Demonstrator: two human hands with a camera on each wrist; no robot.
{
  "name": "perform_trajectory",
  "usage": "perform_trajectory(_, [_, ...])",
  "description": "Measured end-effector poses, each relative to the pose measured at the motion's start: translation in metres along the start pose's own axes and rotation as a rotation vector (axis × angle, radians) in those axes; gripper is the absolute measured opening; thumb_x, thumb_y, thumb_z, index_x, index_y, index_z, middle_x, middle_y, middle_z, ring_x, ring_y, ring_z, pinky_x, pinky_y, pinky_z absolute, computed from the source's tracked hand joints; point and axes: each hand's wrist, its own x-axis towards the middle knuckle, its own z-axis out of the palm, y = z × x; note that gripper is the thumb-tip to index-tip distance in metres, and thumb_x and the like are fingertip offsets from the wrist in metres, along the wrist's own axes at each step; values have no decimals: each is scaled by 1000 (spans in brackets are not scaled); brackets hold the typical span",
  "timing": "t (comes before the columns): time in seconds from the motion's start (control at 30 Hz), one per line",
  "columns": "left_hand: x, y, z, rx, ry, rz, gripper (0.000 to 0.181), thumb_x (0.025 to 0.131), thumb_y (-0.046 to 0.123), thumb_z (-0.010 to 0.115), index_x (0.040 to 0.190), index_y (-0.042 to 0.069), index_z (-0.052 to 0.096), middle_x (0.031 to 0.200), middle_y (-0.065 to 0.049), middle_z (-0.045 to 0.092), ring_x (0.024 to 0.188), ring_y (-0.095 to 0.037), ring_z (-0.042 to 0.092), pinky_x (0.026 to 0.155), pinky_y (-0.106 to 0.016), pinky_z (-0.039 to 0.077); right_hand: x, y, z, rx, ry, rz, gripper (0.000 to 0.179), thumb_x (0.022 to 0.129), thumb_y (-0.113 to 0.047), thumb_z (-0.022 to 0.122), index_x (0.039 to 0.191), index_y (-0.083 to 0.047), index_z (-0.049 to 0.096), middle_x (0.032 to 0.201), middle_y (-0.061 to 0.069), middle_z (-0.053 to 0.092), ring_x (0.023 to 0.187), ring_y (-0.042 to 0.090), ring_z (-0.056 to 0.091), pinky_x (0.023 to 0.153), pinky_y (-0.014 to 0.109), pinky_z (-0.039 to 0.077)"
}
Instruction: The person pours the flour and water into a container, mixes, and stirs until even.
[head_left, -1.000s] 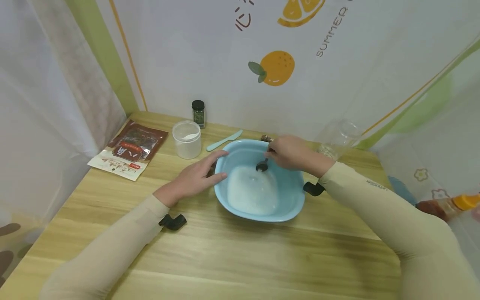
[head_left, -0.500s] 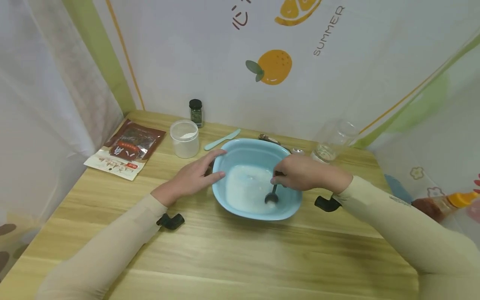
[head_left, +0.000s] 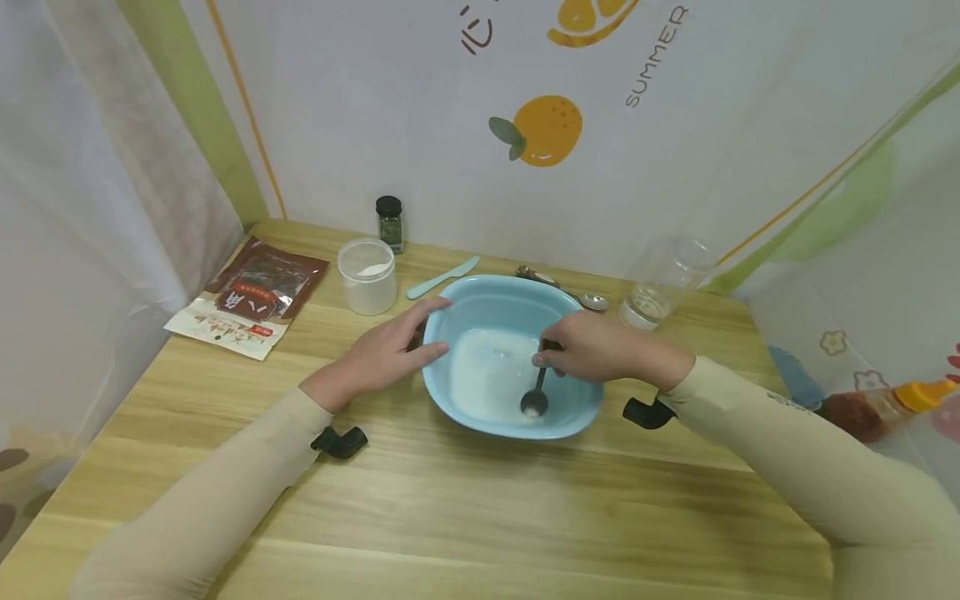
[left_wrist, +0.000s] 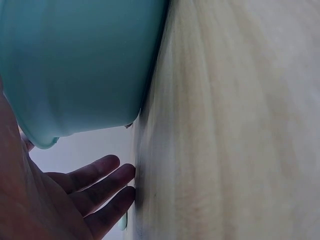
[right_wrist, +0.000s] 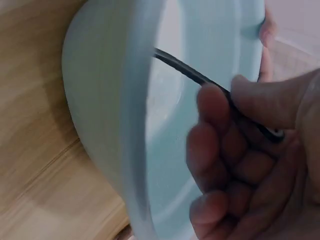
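A light blue basin holding milky white liquid stands on the wooden table. At its left rim rests my left hand, thumb and index finger touching the edge. In the left wrist view the other fingers extend loosely beside the basin's outer wall. My right hand pinches the handle of a black spoon between thumb and fingers over the basin's right side. The spoon's bowl is low in the basin, near the front wall. In the right wrist view the spoon's handle slants across the rim.
Behind the basin lie a pale green spreader knife and a metal spoon. A tub of white powder, a black-capped jar and a brown packet stand left. A clear glass container is at back right.
My right hand has come from the basin's far rim towards its front right, carrying the black spoon. The spoon's bowl then shifted slightly left. My left hand stays at the rim.
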Motion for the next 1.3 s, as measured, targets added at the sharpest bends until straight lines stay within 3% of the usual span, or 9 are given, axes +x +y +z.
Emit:
perform_trajectory(0.1, [0, 1, -1, -6, -2, 4, 69, 112, 58, 58, 171, 30, 35, 141, -7, 71, 125, -22, 72, 95, -55, 59, 1, -3, 1, -20, 45, 35, 26, 113, -25, 68, 99, -6, 80, 74, -6, 68, 65, 9, 60, 64, 32, 51])
perform_trajectory(0.27, [0, 3, -2, -8, -6, 7, 68, 112, 54, 59, 171, 28, 35, 143, -8, 70, 126, -24, 72, 95, -56, 59, 2, -7, 2, 52, -18, 28, 27, 114, -27, 66, 102, -7, 80, 77, -4, 71, 65, 11, 60, 63, 32, 50])
perform_trajectory(0.43, [0, 2, -3, -7, -3, 15, 68, 113, 54, 59, 171, 28, 35, 143, -9, 70, 125, -24, 72, 94, -56, 60, 6, -6, 3, 18, 95, 57, 27, 113, -26, 67, 99, -7, 80, 73, -4, 68, 63, 11, 56, 63, 32, 47])
perform_trajectory(0.63, [-1, 2, -3, -5, -1, 17, 69, 112, 56, 58, 171, 28, 35, 144, -10, 69, 126, -26, 72, 95, -57, 60, 9, -7, 5, 96, 0, 45, 28, 114, -28, 66, 101, -8, 80, 78, 1, 72, 65, 13, 55, 66, 35, 48])
perform_trajectory(0.8, [-1, 1, -2, 10, 3, 17, 70, 112, 59, 57, 171, 29, 35, 149, -9, 66, 129, -27, 70, 96, -58, 59, 11, -6, 6, 49, 131, 91, 29, 113, -28, 67, 96, -8, 80, 74, -2, 71, 63, 12, 55, 68, 35, 45])
perform_trajectory(0.87, [-1, 0, -2, 8, 0, 21, 71, 112, 60, 56, 172, 28, 34, 148, -9, 67, 129, -26, 70, 96, -57, 59, 10, -7, 5, 44, 115, 111, 29, 113, -27, 68, 94, -8, 79, 72, -3, 69, 61, 12, 53, 66, 34, 44])
perform_trajectory(1.03, [-1, -1, -2, 3, 8, 24, 71, 112, 60, 56, 171, 28, 35, 146, -9, 68, 128, -26, 71, 97, -58, 59, 14, -10, 6, 139, 1, 16, 30, 114, -29, 66, 102, -6, 81, 79, 1, 74, 64, 12, 53, 66, 34, 46])
perform_trajectory(1.2, [-1, -1, -2, 13, 2, 17, 71, 112, 61, 55, 172, 29, 34, 151, -9, 65, 133, -26, 68, 100, -59, 58, 19, -8, 4, 37, 126, 83, 30, 114, -27, 66, 103, -4, 81, 77, -1, 72, 66, 13, 57, 67, 34, 47])
perform_trajectory(1.3, [-1, -1, -2, 13, 0, 10, 70, 112, 61, 56, 172, 31, 34, 149, -8, 67, 131, -25, 69, 99, -58, 58, 18, -8, 2, 41, 73, 109, 29, 114, -27, 66, 101, -5, 81, 76, -3, 71, 65, 14, 55, 65, 34, 46])
